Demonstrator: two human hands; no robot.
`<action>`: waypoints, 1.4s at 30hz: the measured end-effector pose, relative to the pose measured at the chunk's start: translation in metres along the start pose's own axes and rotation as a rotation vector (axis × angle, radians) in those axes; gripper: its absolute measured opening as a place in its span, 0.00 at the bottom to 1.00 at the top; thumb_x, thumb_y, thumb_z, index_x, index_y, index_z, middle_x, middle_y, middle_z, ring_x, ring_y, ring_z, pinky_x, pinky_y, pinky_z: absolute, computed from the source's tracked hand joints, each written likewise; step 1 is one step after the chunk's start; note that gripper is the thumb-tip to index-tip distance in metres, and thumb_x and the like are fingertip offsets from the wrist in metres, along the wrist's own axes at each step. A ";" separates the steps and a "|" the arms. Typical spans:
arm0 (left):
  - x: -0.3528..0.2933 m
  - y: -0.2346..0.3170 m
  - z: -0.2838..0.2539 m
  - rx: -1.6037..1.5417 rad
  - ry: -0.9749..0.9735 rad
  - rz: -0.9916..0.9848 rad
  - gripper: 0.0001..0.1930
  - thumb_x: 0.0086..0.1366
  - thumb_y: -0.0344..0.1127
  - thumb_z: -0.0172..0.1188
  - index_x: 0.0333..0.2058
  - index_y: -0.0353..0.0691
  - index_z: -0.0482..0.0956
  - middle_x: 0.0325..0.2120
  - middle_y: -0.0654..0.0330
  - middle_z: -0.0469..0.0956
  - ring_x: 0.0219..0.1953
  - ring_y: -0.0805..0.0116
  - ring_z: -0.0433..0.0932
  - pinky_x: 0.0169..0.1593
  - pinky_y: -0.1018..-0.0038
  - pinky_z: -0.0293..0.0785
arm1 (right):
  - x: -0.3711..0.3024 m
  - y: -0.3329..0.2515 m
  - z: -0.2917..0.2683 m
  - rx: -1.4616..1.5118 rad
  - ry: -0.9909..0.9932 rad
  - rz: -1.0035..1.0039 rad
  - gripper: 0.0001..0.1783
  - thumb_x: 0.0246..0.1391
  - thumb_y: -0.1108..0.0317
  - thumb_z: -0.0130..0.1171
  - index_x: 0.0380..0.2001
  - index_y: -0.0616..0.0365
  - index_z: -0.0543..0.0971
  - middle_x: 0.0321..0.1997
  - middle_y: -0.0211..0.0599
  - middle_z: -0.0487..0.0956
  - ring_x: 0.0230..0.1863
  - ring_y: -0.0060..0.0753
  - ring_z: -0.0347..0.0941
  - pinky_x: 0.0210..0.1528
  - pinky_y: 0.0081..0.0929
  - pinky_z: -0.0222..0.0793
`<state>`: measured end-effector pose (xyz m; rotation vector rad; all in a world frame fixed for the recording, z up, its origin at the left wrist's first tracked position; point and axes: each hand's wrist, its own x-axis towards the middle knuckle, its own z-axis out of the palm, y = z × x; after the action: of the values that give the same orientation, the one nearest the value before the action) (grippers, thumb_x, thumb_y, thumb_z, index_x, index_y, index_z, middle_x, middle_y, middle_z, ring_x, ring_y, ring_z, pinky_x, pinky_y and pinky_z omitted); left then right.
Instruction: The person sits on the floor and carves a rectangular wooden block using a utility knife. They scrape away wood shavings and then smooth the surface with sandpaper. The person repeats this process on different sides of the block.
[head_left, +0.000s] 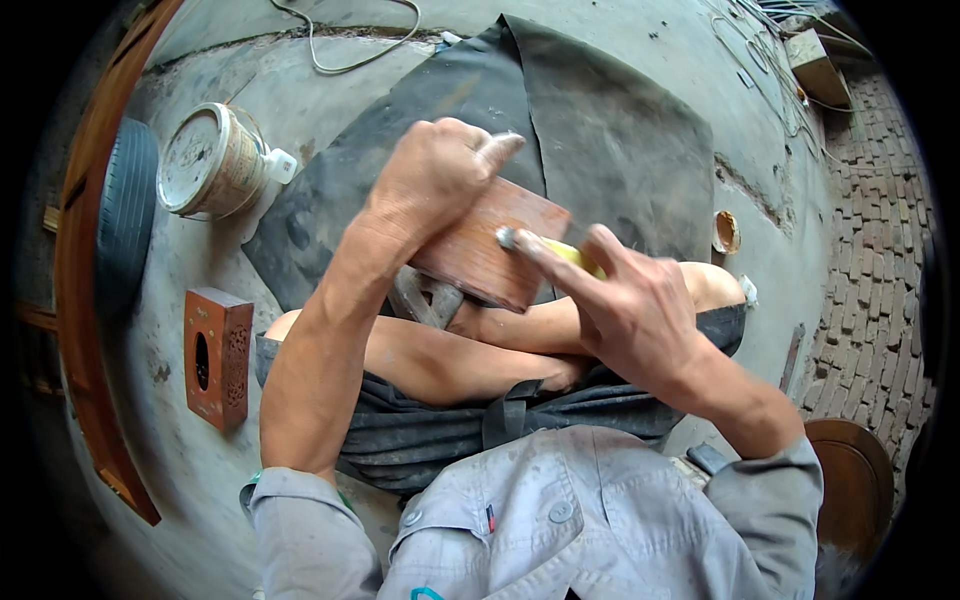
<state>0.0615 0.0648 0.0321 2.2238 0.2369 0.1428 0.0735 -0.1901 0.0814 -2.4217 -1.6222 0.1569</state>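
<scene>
My left hand [435, 175] is closed around the far left end of a reddish-brown wooden box [490, 250], its thumb sticking out past the edge. The box is tilted above my crossed legs, with a plain grained face showing. In my right hand [640, 305] is a yellow-handled tool [572, 255], the index finger stretched along it. Its pale, whitish tip meets the box's face near the middle; the tool's exact kind is unclear. Under the box, a grey wooden piece [425, 298] shows between my legs, partly hidden.
A dark rubber sheet [620, 130] lies ahead on the concrete. On the left are a lidded bucket [205, 160], a tyre [128, 215], a long wooden frame [85, 260] and a carved tissue box [220, 358]. A small round container [727, 232] and a round brown stool [850, 470] stand right.
</scene>
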 end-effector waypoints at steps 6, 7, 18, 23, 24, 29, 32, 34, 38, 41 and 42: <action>0.000 0.002 -0.006 0.002 -0.021 -0.013 0.30 0.76 0.52 0.60 0.25 0.27 0.78 0.16 0.48 0.64 0.22 0.65 0.59 0.29 0.61 0.67 | -0.021 0.009 0.002 0.081 -0.030 0.001 0.42 0.51 0.70 0.64 0.72 0.39 0.72 0.38 0.39 0.73 0.33 0.42 0.81 0.29 0.39 0.76; 0.000 -0.002 -0.003 0.017 -0.010 0.009 0.30 0.76 0.52 0.60 0.25 0.27 0.77 0.16 0.48 0.64 0.22 0.66 0.59 0.29 0.61 0.66 | -0.014 0.010 0.007 0.078 -0.002 -0.017 0.42 0.51 0.69 0.65 0.72 0.38 0.72 0.38 0.39 0.73 0.33 0.42 0.81 0.29 0.39 0.76; 0.002 -0.001 -0.001 0.024 -0.012 0.029 0.30 0.77 0.52 0.59 0.24 0.27 0.74 0.16 0.50 0.62 0.23 0.68 0.59 0.28 0.61 0.65 | 0.015 0.012 0.021 0.128 0.144 -0.051 0.39 0.53 0.65 0.66 0.70 0.41 0.73 0.42 0.43 0.76 0.33 0.45 0.83 0.28 0.40 0.78; 0.001 -0.001 -0.007 0.030 -0.017 -0.002 0.31 0.76 0.53 0.60 0.23 0.27 0.74 0.16 0.52 0.59 0.23 0.69 0.57 0.28 0.62 0.64 | 0.001 0.010 0.004 0.087 0.042 -0.045 0.38 0.54 0.62 0.66 0.71 0.41 0.73 0.40 0.42 0.76 0.32 0.44 0.82 0.30 0.39 0.78; 0.000 -0.001 -0.007 0.024 -0.015 -0.004 0.31 0.76 0.53 0.60 0.24 0.27 0.74 0.16 0.51 0.60 0.23 0.68 0.57 0.28 0.61 0.64 | -0.007 0.011 -0.005 0.080 -0.001 -0.036 0.39 0.54 0.62 0.66 0.71 0.41 0.73 0.39 0.41 0.76 0.32 0.43 0.82 0.30 0.39 0.78; 0.002 0.000 -0.007 0.003 -0.012 -0.018 0.31 0.76 0.52 0.60 0.23 0.27 0.74 0.16 0.47 0.63 0.22 0.66 0.58 0.29 0.59 0.66 | -0.015 0.011 -0.004 0.047 -0.014 -0.038 0.39 0.55 0.65 0.65 0.72 0.40 0.72 0.35 0.38 0.73 0.30 0.40 0.79 0.29 0.37 0.76; 0.000 0.001 -0.006 -0.010 -0.015 -0.008 0.30 0.76 0.52 0.60 0.24 0.26 0.76 0.16 0.46 0.64 0.22 0.64 0.58 0.29 0.60 0.67 | -0.012 0.008 -0.004 0.050 -0.031 -0.040 0.39 0.55 0.67 0.63 0.72 0.40 0.73 0.35 0.37 0.72 0.31 0.39 0.79 0.28 0.38 0.75; -0.002 -0.001 -0.004 -0.012 -0.007 -0.007 0.29 0.76 0.51 0.60 0.25 0.26 0.77 0.16 0.46 0.65 0.22 0.64 0.59 0.30 0.60 0.68 | -0.015 0.008 0.000 0.072 -0.024 -0.030 0.38 0.55 0.66 0.64 0.71 0.38 0.73 0.36 0.37 0.72 0.30 0.40 0.79 0.28 0.39 0.75; 0.001 -0.002 -0.008 0.032 0.001 -0.033 0.28 0.76 0.50 0.61 0.26 0.26 0.78 0.16 0.45 0.66 0.21 0.65 0.59 0.29 0.60 0.68 | 0.010 0.007 0.015 0.049 0.062 -0.045 0.38 0.55 0.65 0.64 0.71 0.38 0.73 0.36 0.38 0.72 0.29 0.41 0.79 0.27 0.39 0.76; -0.001 0.003 -0.004 0.015 -0.002 0.011 0.29 0.76 0.50 0.60 0.25 0.27 0.77 0.15 0.46 0.65 0.21 0.65 0.58 0.29 0.60 0.67 | -0.004 0.007 0.004 0.040 0.012 -0.037 0.38 0.54 0.67 0.63 0.71 0.39 0.73 0.36 0.38 0.73 0.30 0.41 0.79 0.27 0.40 0.76; 0.003 -0.001 -0.006 -0.018 -0.004 -0.005 0.29 0.76 0.51 0.60 0.25 0.27 0.76 0.16 0.46 0.64 0.21 0.65 0.58 0.28 0.60 0.67 | -0.012 0.012 0.001 0.044 0.010 -0.029 0.39 0.53 0.69 0.63 0.71 0.39 0.73 0.37 0.38 0.73 0.29 0.41 0.80 0.26 0.40 0.76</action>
<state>0.0629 0.0701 0.0350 2.2050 0.2376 0.1369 0.0793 -0.2058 0.0774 -2.3620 -1.6309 0.1735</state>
